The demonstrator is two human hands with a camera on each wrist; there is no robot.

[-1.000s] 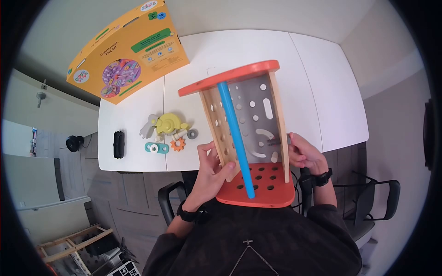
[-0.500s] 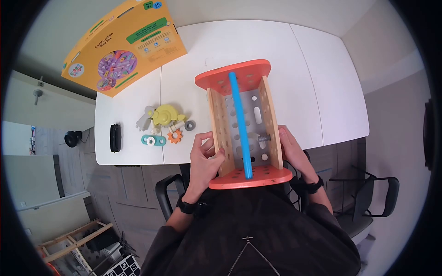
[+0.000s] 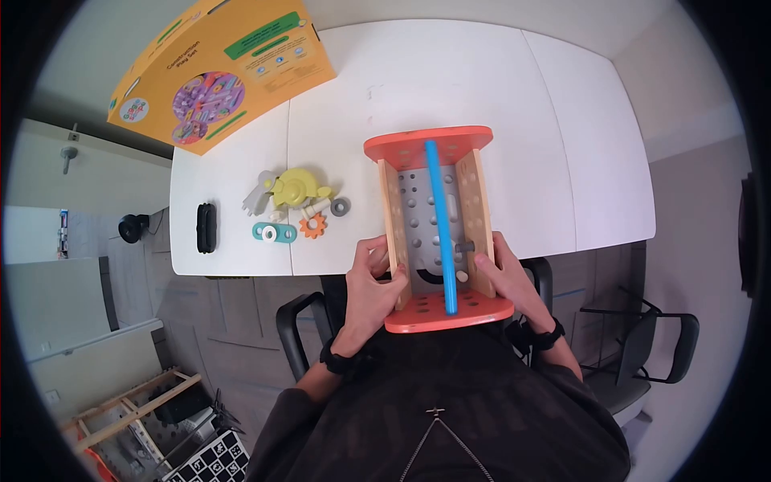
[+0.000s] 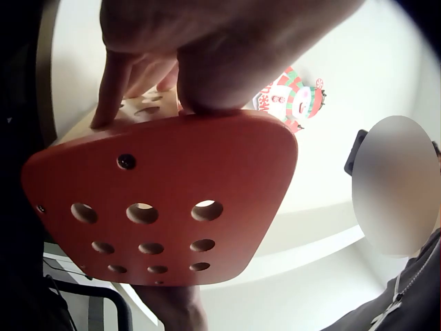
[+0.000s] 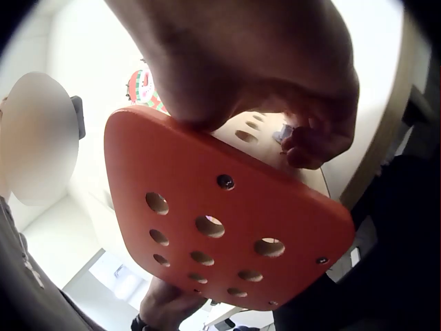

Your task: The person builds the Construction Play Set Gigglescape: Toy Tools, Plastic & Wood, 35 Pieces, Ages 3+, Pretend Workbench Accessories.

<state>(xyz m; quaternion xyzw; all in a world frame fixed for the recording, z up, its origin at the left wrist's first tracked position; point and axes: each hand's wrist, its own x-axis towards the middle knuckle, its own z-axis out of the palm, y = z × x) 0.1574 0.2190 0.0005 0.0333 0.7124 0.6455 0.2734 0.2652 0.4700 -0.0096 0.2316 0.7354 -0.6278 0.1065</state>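
A wooden toy toolbox (image 3: 438,314) with orange-red ends, a blue rod handle (image 3: 442,217) and a grey perforated base (image 3: 416,210) is held in front of the person. My left hand (image 3: 371,293) grips its left wooden side panel, thumb at the top edge. On the opposite panel, my right hand (image 3: 514,283) holds on with the thumb over the edge and fingers outside. A grey bolt (image 3: 464,247) pokes inward through that right panel; its outer end (image 5: 283,133) shows by the right fingertips. Near it inside lies a small beige peg (image 3: 462,276).
On the white table (image 3: 434,72), left of the toolbox, lie a yellow-green toy piece (image 3: 295,186), an orange gear (image 3: 313,226), a grey ring (image 3: 340,206) and a teal strip (image 3: 275,233). A black case (image 3: 206,227) lies farther left. A yellow carton (image 3: 241,64) stands behind.
The toolbox has tipped from a raised tilt to a flatter, lower pose and shifted slightly right. The grey bolt now juts inside, and the right thumb has come over the panel edge.
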